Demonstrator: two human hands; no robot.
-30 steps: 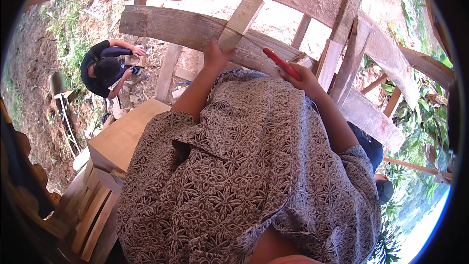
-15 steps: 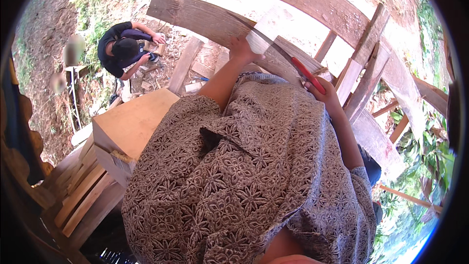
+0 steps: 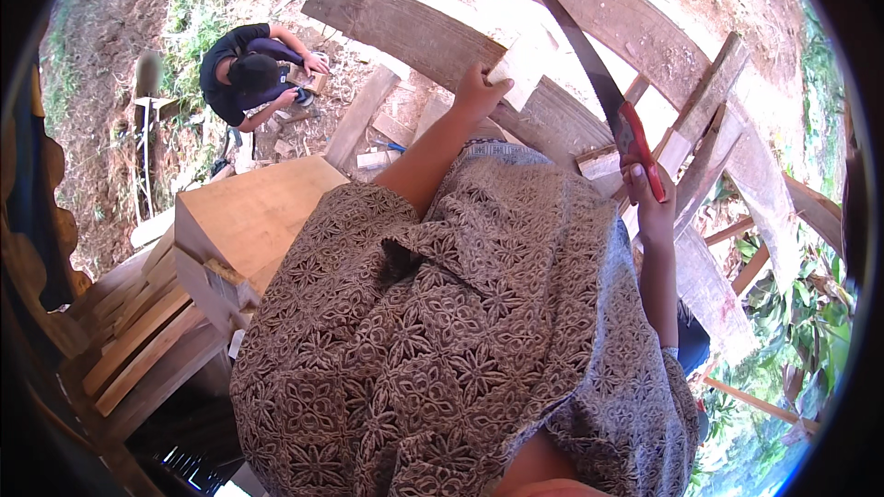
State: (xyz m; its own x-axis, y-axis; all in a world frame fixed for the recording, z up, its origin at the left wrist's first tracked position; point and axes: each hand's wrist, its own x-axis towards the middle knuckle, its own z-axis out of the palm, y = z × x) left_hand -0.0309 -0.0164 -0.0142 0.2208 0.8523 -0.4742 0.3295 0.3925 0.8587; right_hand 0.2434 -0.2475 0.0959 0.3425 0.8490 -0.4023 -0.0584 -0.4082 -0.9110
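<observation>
My left hand [image 3: 481, 95] is closed around the right end of a weathered grey-brown board [image 3: 402, 26], its thumb pointing right. My right hand [image 3: 652, 195] grips the red handle of a handsaw [image 3: 589, 53]. The long dark blade is raised up and to the left, its tip over the far timber rail, apart from the held board. To the right of my left hand, past a bright patch, lies another grey board piece [image 3: 569, 118]. What my left fingers do under the board is hidden.
A person [image 3: 247, 78] in dark clothes crouches at the far left, handling a small wood block. A pale wooden box [image 3: 262, 207] and stacked planks [image 3: 152, 350] stand at my left. A long timber rail [image 3: 635, 14] curves across the far side; upright slats [image 3: 704, 97] rise at right.
The saw has swung up and right from lying across the board; its blade now points away. My left hand has changed its hold at the board's end. The whole view has shifted slightly.
</observation>
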